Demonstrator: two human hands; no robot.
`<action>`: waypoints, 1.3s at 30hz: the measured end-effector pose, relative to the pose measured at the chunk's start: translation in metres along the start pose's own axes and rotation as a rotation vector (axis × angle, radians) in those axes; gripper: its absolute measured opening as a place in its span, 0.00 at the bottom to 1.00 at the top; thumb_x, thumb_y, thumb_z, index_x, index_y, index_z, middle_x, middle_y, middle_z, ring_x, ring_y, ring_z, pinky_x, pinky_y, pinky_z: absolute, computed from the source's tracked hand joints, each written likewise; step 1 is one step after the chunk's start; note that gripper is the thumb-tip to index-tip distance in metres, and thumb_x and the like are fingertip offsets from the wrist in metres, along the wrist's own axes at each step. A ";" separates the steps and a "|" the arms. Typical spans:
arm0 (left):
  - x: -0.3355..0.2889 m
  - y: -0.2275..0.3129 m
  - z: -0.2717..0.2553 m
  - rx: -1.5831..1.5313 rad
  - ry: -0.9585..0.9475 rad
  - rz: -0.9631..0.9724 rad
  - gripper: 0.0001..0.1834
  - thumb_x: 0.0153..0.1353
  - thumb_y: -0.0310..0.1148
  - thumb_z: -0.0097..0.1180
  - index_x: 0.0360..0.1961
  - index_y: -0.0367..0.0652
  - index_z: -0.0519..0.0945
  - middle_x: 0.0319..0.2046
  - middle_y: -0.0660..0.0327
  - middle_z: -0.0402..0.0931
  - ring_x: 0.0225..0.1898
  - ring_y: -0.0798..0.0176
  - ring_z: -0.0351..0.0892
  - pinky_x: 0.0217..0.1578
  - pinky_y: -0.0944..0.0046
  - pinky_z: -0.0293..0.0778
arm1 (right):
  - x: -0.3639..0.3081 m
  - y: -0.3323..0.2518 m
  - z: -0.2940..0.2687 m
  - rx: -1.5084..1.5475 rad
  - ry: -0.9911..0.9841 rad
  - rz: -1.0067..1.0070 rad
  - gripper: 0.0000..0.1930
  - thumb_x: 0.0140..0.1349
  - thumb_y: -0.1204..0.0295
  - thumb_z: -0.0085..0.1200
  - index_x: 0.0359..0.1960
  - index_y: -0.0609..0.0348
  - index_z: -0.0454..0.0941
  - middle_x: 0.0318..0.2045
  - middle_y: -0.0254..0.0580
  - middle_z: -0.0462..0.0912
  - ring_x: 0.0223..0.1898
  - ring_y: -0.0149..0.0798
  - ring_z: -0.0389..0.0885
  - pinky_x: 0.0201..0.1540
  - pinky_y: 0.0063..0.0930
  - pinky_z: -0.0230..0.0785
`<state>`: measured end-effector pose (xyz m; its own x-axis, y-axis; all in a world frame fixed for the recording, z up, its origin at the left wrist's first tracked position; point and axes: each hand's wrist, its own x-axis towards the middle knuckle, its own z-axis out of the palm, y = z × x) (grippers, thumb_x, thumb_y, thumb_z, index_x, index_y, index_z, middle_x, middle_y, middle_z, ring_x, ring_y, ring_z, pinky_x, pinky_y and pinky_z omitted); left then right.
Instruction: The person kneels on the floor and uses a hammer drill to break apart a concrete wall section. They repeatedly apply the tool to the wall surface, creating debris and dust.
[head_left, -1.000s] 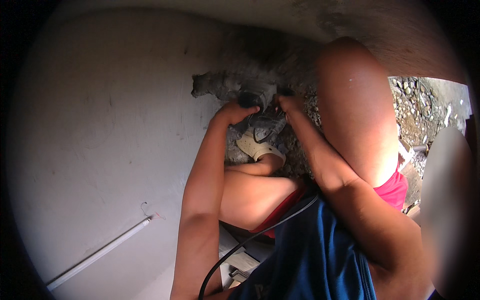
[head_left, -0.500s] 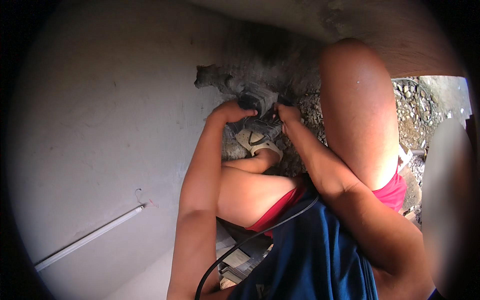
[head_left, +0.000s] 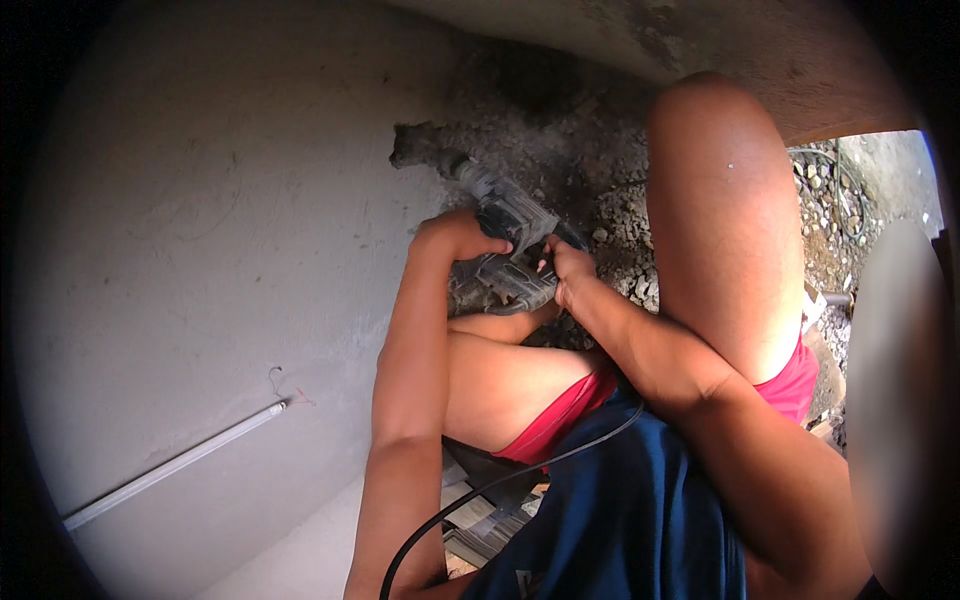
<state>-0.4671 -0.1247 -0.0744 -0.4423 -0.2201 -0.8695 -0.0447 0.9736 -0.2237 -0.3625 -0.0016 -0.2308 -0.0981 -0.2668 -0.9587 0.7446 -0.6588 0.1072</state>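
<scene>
A dusty grey rotary hammer (head_left: 518,213) is held between both of my hands, beside the wall. My left hand (head_left: 460,238) is closed on its side near the front, with the thumb lying along the body. At the rear, my right hand (head_left: 570,266) grips the handle, its fingers partly hidden. The front end of the tool points up and left to a rough, dark broken groove (head_left: 425,148) in the wall. Whether the bit touches the wall I cannot tell. Below the tool, my lower leg and foot are mostly covered.
A smooth grey wall (head_left: 200,250) fills the left side, carrying a white tube (head_left: 180,463) with loose thin wires at its end. Gravel and rubble (head_left: 625,235) lie beyond my right hand. A black cable (head_left: 480,488) crosses my lap. Overhead hangs a low concrete surface (head_left: 800,70).
The rotary hammer's rear has swung down a little, and more of its front end shows. My sandalled foot, visible before, is now mostly hidden behind the tool. Both hands keep their hold.
</scene>
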 end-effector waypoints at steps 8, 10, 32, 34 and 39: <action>-0.011 -0.011 -0.027 -0.034 -0.064 -0.044 0.59 0.43 0.72 0.69 0.61 0.27 0.76 0.59 0.38 0.78 0.61 0.44 0.78 0.61 0.54 0.73 | -0.036 -0.014 0.025 -0.152 0.062 -0.077 0.10 0.59 0.74 0.60 0.21 0.64 0.76 0.22 0.43 0.79 0.16 0.37 0.75 0.18 0.32 0.69; -0.009 -0.015 -0.033 -0.045 -0.037 -0.022 0.59 0.43 0.72 0.69 0.61 0.27 0.75 0.59 0.38 0.77 0.61 0.44 0.78 0.61 0.54 0.72 | -0.040 -0.020 0.034 -0.171 0.083 -0.098 0.10 0.57 0.74 0.60 0.20 0.65 0.77 0.24 0.44 0.80 0.18 0.38 0.76 0.21 0.33 0.69; 0.007 -0.036 -0.046 -0.043 -0.100 0.006 0.59 0.42 0.72 0.71 0.62 0.30 0.76 0.59 0.40 0.78 0.62 0.45 0.78 0.62 0.54 0.72 | 0.002 0.004 0.058 -0.023 0.059 0.017 0.06 0.61 0.75 0.61 0.28 0.65 0.80 0.23 0.42 0.80 0.16 0.37 0.75 0.20 0.33 0.72; 0.008 -0.038 -0.048 -0.061 -0.117 -0.001 0.52 0.43 0.68 0.73 0.61 0.38 0.80 0.59 0.45 0.79 0.62 0.47 0.78 0.62 0.54 0.72 | 0.007 0.011 0.055 -0.010 0.054 0.014 0.06 0.61 0.74 0.62 0.29 0.65 0.80 0.24 0.43 0.80 0.16 0.36 0.75 0.20 0.33 0.72; 0.037 -0.047 0.005 -0.243 -0.120 0.067 0.61 0.34 0.72 0.76 0.62 0.35 0.79 0.61 0.44 0.77 0.65 0.46 0.75 0.64 0.55 0.71 | 0.032 0.010 0.029 -0.120 -0.026 -0.042 0.10 0.62 0.71 0.64 0.32 0.67 0.81 0.26 0.44 0.82 0.18 0.36 0.78 0.21 0.32 0.72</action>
<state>-0.4771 -0.1785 -0.0985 -0.3427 -0.1463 -0.9280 -0.2392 0.9688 -0.0644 -0.3771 -0.0365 -0.2525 -0.1465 -0.2597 -0.9545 0.8128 -0.5816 0.0335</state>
